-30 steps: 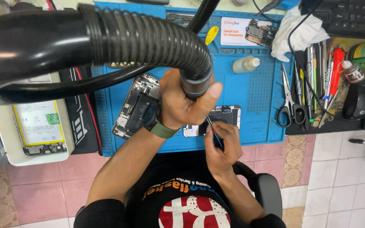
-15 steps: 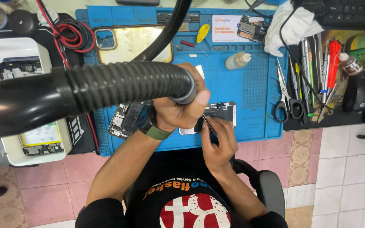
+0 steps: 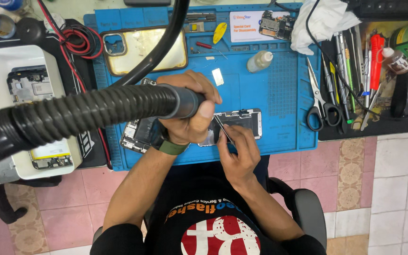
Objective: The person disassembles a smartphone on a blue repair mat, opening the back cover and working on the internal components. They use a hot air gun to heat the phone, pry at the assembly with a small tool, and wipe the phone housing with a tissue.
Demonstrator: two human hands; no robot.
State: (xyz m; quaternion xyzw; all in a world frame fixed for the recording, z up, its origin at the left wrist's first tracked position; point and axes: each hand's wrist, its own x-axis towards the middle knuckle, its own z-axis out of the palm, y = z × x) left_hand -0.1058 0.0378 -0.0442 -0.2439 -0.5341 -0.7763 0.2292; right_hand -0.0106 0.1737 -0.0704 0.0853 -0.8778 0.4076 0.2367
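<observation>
The left hand [image 3: 190, 111] is closed around the black hose nozzle [image 3: 182, 101] over the opened phone [image 3: 237, 123] on the blue mat [image 3: 284, 85], while the right hand [image 3: 237, 151] pinches tweezers [image 3: 224, 128] on it; the work seems to be cleaning inside, needing steady aim.

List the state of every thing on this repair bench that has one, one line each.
Left hand: gripping the black ribbed hose at its nozzle.
Right hand: holding slim metal tweezers, tips on the opened phone.
Opened phone: lying flat on the blue mat, insides exposed.
Small clear bottle: lying on its side, capped.
Black-handled scissors: closed.
</observation>
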